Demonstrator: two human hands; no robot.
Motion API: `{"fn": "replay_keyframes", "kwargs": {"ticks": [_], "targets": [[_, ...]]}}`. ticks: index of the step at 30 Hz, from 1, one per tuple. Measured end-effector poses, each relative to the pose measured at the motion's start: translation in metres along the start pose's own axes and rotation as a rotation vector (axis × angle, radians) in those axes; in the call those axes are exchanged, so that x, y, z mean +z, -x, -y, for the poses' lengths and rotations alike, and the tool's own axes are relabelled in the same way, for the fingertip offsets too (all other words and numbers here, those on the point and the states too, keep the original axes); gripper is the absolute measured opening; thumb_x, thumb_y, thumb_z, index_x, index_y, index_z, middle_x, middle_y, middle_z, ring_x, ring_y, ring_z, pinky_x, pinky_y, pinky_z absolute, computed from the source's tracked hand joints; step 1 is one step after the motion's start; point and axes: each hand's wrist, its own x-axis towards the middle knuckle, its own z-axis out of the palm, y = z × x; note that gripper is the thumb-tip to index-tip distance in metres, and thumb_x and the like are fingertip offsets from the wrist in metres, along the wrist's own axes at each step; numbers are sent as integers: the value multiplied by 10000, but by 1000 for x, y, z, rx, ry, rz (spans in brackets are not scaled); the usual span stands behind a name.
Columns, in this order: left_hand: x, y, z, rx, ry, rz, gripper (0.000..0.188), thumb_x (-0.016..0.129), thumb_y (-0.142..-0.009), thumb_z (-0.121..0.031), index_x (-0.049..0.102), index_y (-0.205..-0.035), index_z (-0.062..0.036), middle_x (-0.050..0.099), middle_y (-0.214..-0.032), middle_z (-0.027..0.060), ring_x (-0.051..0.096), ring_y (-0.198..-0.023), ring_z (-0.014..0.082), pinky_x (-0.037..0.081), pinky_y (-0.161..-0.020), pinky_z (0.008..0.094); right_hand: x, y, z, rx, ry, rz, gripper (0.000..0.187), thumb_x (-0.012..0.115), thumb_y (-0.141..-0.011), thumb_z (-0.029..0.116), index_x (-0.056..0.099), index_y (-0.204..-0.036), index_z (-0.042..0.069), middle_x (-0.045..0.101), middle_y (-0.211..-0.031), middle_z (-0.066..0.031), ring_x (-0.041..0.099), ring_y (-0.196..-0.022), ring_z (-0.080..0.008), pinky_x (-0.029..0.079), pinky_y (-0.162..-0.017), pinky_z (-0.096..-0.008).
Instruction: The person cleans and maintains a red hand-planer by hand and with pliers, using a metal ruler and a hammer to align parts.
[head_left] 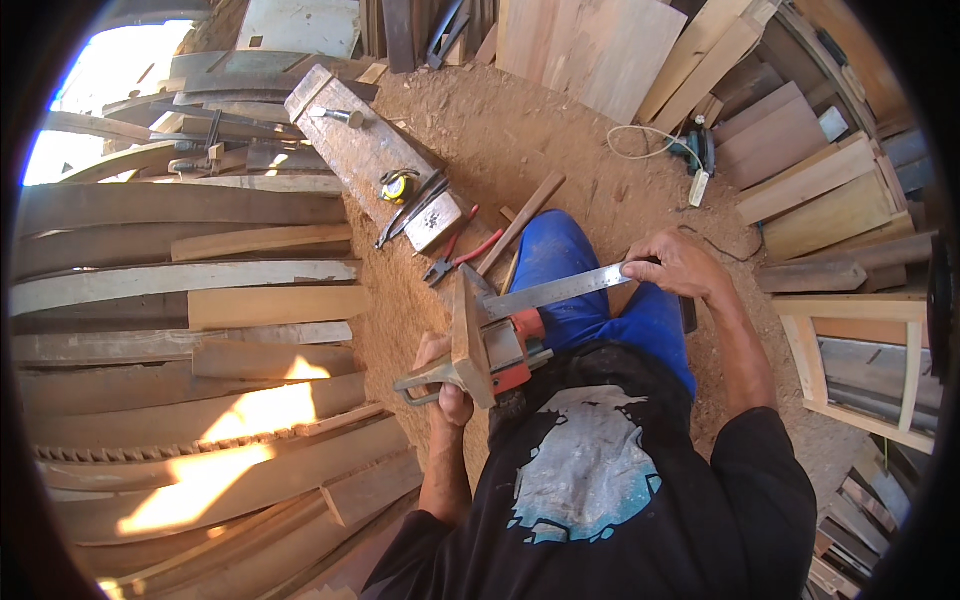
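In my right hand [665, 262], thumb and fingers pinch one end of a long flat metal strip [560, 290] with small holes near that end. The strip slants down to the left across my knee and meets a short wooden block [468, 350], tilted upright in front of me. My left hand [445, 385] is closed around the block's lower left side, beside a grey curved metal bar [420, 380]; part of its grip is hidden. Right behind the block, a red and grey tool [515, 355] lies against my lap, partly covered.
Ahead, a plank bench [365, 150] carries a tape measure [397, 186] and a hammer-like tool [345, 118]. Red-handled pliers [455, 260] lie by its near end. Stacked boards [260, 305] fill the left. A green power tool [695, 150] with a cord rests among wood at far right.
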Motion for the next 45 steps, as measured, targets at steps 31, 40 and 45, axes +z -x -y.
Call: {"fn": "replay_keyframes", "kwargs": {"ticks": [31, 40, 45], "targets": [[-9, 17, 36, -105, 32, 28, 753, 582, -839, -707, 671, -962, 31, 545, -870, 106, 534, -824, 242, 414, -735, 401, 16, -21, -12, -123, -43, 57, 395, 706, -937, 399, 774, -966, 11, 682, -756, -179, 647, -693, -288, 496, -668, -430], [-6, 8, 18, -86, 14, 34, 740, 552, -864, -696, 671, -960, 28, 555, -868, 106, 529, -813, 239, 410, -723, 402, 10, -20, -6, -140, -9, 74, 393, 700, -933, 386, 759, -932, -3, 640, -711, -176, 618, -663, -272, 480, -649, -429], [-7, 6, 22, -78, 28, 48, 744, 554, -854, -699, 668, -961, 28, 546, -862, 107, 530, -807, 240, 401, -713, 402, 12, -18, -6, -137, -7, 41, 392, 707, -928, 381, 765, -936, -6, 655, -707, -162, 623, -660, -258, 484, -644, -420]]}}
